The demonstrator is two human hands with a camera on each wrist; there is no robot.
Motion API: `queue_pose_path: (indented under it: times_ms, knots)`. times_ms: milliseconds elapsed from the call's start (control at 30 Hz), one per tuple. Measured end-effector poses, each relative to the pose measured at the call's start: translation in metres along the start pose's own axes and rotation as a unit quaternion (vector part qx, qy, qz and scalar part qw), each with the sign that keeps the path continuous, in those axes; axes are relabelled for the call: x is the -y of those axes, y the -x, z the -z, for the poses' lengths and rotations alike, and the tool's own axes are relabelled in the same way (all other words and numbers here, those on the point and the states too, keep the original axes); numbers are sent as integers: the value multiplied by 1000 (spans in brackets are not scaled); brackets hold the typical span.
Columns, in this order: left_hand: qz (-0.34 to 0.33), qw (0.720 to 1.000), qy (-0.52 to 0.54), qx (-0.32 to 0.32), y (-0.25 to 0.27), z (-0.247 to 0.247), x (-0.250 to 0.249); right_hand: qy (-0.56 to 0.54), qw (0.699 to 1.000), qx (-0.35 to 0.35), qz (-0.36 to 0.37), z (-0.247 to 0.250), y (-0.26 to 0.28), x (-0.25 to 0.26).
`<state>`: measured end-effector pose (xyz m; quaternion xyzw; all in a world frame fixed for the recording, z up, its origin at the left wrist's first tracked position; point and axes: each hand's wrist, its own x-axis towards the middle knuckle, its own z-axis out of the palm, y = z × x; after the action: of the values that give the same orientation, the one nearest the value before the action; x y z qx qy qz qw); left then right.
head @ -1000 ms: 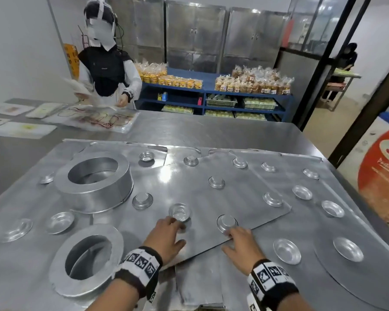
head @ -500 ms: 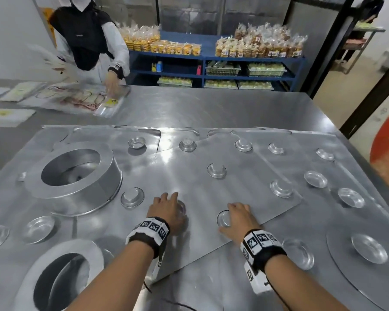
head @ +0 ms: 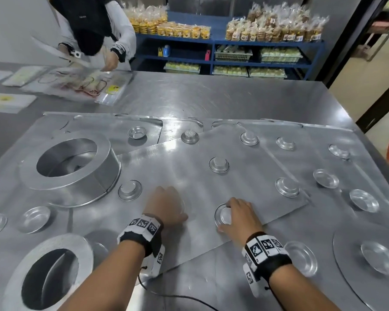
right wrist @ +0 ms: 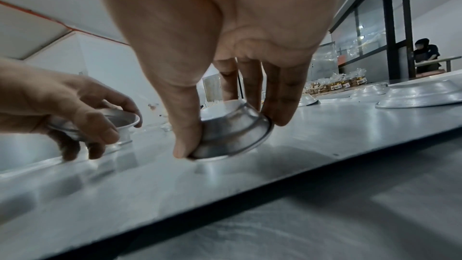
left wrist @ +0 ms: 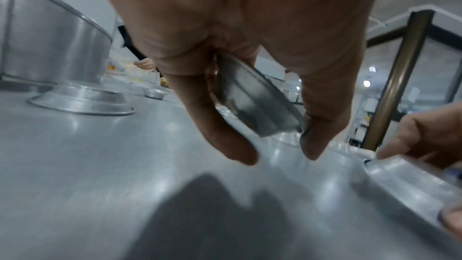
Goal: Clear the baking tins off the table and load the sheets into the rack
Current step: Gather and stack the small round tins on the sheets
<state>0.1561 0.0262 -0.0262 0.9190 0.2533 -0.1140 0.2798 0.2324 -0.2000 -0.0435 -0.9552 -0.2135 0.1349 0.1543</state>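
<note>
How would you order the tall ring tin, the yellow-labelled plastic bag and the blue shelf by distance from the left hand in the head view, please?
From the left hand:
1. Tall ring tin, just left and beyond, on the sheets.
2. Yellow-labelled plastic bag, farther back on the table.
3. Blue shelf, beyond the table's far edge.

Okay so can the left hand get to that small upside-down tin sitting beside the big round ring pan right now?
Probably not straight away. The way to the upside-down tin by the ring pan looks free, with only bare sheet between. But the left hand already grips a small tin, so it would have to stack or set that down first.
</note>
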Motion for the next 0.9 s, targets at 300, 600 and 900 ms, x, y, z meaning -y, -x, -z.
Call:
queue_pose_path:
  times_ms: [300,600,900]
  knots:
    - [38,908,416,30,30,18,-4,-218,963,-121,102,32,16,34]
    - [40,839,534,99,74,50,10,-383,892,-152,186,42,55,114]
    - [14,830,545,120,96,79,58,-434,873,-91,200,8,74,174]
